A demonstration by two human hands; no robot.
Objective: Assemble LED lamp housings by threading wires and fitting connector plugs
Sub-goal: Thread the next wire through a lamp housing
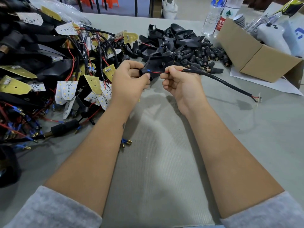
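At far left we see a heap of wired white-and-yellow LED boards (67, 91) on the grey table (156, 162). Our left hand (127, 81) grips a black plastic lamp housing (160, 63), apparently by its stem. Our right hand (181, 83) pinches the black sheathed cable (218, 79), its red wire (158, 72) reaching the housing.

We hold both bare forearms forward, left hand (130, 79) and right hand (181, 81) curled, fingertips pinching, close together.
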